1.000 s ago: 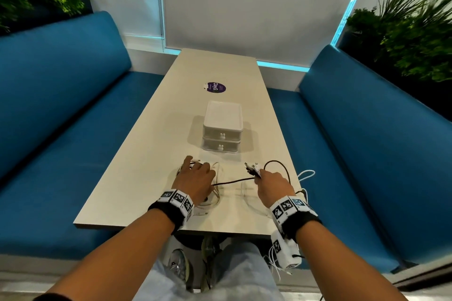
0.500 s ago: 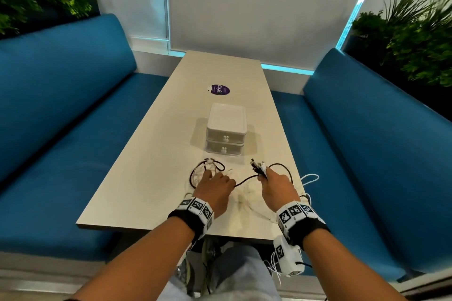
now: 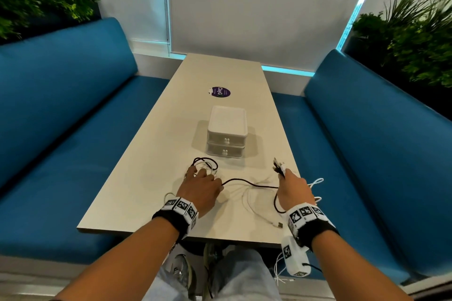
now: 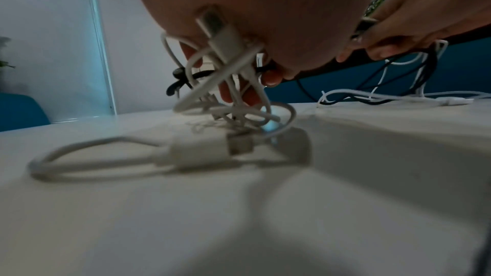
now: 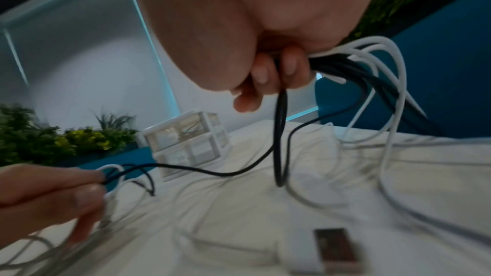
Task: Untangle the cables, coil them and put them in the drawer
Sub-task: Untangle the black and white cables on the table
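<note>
A tangle of black and white cables lies on the near end of the pale table (image 3: 151, 173). My left hand (image 3: 205, 177) rests on the left clump, its fingers curled round a knot of white cables (image 4: 226, 66), with a black loop (image 3: 205, 164) just beyond. My right hand (image 3: 285, 173) grips a bundle of black and white cable ends (image 3: 278, 166), raised off the table. A black cable (image 3: 249, 182) runs slack between both hands. The white two-drawer unit (image 3: 226, 134) stands behind them with both drawers closed.
Loose white cables (image 3: 247, 197) and a white USB plug (image 3: 278, 224) lie near the table's front edge. White loops (image 3: 316, 182) hang over the right edge. A purple sticker (image 3: 220, 91) is farther back. Blue benches (image 3: 73, 129) flank the table.
My right hand has moved right with the cable ends, and the black cable between the hands has drawn out longer. The black loop beyond my left hand has come into view.
</note>
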The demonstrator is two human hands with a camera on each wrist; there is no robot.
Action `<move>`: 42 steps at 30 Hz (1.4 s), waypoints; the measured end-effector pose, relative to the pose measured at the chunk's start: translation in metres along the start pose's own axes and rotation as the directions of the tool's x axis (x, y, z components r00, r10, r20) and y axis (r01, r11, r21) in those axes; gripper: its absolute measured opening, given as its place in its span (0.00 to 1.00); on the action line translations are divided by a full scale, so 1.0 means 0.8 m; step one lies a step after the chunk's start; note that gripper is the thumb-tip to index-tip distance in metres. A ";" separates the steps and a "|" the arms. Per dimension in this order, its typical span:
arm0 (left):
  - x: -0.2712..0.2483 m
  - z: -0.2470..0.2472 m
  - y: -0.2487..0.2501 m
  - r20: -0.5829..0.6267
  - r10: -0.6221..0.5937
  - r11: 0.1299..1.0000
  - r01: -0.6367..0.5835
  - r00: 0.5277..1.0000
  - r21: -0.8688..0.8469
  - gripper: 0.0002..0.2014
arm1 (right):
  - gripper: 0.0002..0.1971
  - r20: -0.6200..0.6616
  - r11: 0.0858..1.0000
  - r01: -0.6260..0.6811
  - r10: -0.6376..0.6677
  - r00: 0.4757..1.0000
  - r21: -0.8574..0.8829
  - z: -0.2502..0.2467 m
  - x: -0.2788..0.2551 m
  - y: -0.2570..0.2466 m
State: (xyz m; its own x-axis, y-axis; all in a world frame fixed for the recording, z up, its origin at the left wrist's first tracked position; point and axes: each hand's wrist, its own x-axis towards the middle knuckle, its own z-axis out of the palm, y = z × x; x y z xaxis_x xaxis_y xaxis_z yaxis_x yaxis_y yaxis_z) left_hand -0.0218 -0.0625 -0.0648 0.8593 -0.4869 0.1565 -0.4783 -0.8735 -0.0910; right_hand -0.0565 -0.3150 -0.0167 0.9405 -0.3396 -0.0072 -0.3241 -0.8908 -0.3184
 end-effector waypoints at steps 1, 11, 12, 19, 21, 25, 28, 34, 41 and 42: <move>0.002 -0.003 0.003 0.000 0.001 1.000 -0.001 1.000 0.010 0.13 | 0.13 -0.032 0.999 0.036 -0.035 0.999 0.030 0.001 -0.002 -0.010; 0.009 -0.012 0.030 0.020 0.124 0.992 -0.124 0.992 0.018 0.13 | 0.13 0.261 0.896 0.410 -0.443 0.858 0.173 0.032 -0.027 -0.067; 0.009 -0.010 0.029 0.012 0.118 0.993 -0.118 0.993 -0.004 0.12 | 0.12 0.273 0.902 0.396 -0.430 0.861 0.171 0.033 -0.026 -0.067; 0.003 0.013 -0.022 -0.047 0.044 0.995 -0.047 0.998 -0.083 0.09 | 0.14 0.226 0.982 0.188 -0.184 0.957 0.002 0.008 -0.005 -0.028; 0.003 0.012 -0.019 -0.047 0.014 0.997 -0.017 0.999 -0.069 0.09 | 0.14 0.208 0.989 0.138 -0.124 0.970 -0.052 0.007 -0.003 -0.026; 0.006 0.005 -0.020 -0.064 -0.038 0.998 0.034 0.997 -0.062 0.11 | 0.14 0.139 0.987 0.084 -0.064 0.988 -0.139 -0.002 0.002 -0.018; -0.001 0.002 -0.030 -0.042 -0.075 0.997 0.073 0.996 -0.034 0.11 | 0.14 0.129 0.983 0.003 0.021 0.991 -0.183 -0.011 0.006 -0.001; 0.003 -0.012 -0.012 0.026 -0.100 0.994 0.099 0.995 0.048 0.14 | 0.15 -0.009 0.995 0.035 -0.036 0.999 -0.095 0.001 0.001 -0.017; 0.013 -0.023 0.009 0.073 -0.043 0.996 0.037 0.996 0.083 0.10 | 0.15 0.018 0.950 0.282 -0.287 0.958 0.130 0.013 -0.014 -0.068; 0.013 -0.025 0.014 0.066 -0.027 0.997 0.022 0.997 0.077 0.10 | 0.15 0.083 0.936 0.327 -0.338 0.937 0.130 0.022 -0.017 -0.073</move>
State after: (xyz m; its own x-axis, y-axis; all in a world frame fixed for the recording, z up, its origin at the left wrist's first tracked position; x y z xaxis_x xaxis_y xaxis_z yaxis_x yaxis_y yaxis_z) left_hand -0.0218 -0.0771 -0.0449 0.8821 -0.4617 0.0936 -0.4438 -0.8811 -0.1635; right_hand -0.0485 -0.2528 -0.0143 0.9997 0.0081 0.0227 0.0169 -0.9056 -0.4238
